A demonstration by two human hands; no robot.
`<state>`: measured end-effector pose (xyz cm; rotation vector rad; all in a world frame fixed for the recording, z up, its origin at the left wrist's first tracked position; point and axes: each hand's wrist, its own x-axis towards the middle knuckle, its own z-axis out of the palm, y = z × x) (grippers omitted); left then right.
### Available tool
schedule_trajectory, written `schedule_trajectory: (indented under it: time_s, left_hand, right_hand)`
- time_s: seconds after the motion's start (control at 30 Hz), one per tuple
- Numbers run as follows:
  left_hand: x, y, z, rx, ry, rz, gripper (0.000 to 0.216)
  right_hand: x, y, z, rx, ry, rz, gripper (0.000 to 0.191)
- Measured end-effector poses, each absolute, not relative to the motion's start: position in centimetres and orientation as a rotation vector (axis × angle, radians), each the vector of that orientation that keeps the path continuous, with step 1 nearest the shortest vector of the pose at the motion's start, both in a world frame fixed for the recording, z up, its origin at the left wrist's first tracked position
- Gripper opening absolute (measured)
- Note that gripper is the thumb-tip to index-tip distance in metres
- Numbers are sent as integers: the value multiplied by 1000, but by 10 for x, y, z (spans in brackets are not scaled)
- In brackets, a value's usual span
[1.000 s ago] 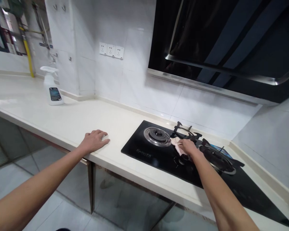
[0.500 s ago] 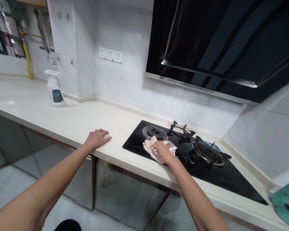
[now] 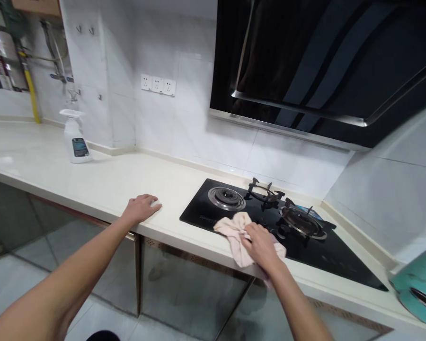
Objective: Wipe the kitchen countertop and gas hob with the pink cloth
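Note:
My right hand (image 3: pixel 260 244) is closed on a pale pink cloth (image 3: pixel 238 237), which lies across the front edge of the black gas stove (image 3: pixel 202 208) and the counter rim. Part of the cloth hangs toward the counter's front. My left hand (image 3: pixel 142 208) rests on the cream countertop (image 3: pixel 102 184) left of the stove, fingers stretched out and holding nothing. Behind the cloth is the bare left burner (image 3: pixel 227 198). A black pan support (image 3: pixel 266 193) sits farther back on the stove, and the right burner (image 3: pixel 303 222) lies to the right of my right hand.
A white spray bottle (image 3: pixel 78 142) stands on the counter at the left. Over the stove hangs a black range hood (image 3: pixel 305 71). A teal container (image 3: pixel 421 284) is at the right end. Wall sockets (image 3: pixel 158 85) are on the tiled wall.
My right hand has moved right and toward the counter's front edge with the cloth, which is now more spread out. My left hand stays on the countertop.

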<state>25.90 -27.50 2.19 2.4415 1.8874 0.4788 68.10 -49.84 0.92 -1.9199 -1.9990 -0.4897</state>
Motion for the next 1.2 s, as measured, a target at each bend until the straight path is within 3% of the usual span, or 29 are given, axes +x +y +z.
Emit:
schedule_trajectory:
  time_s: [0.27, 0.67, 0.93, 1.07, 1.2]
  left_hand:
    - [262, -274, 22, 2441, 1877, 443, 69]
    - [261, -277, 22, 2444, 1875, 439, 69]
    - [262, -276, 21, 2422, 1873, 458, 65]
    - [261, -276, 20, 2415, 1877, 462, 63]
    - [261, -274, 19, 2398, 1873, 485, 62]
  right_hand:
    - [777, -565, 11, -2489, -1496, -671, 30]
    - [726, -520, 17, -2499, -1824, -675, 43]
    - [760, -466, 42, -2718, -1830, -402, 29]
    - [779, -439, 55, -2748, -1843, -229, 43]
    - [776, -451, 45, -2639, -1862, -281, 46]
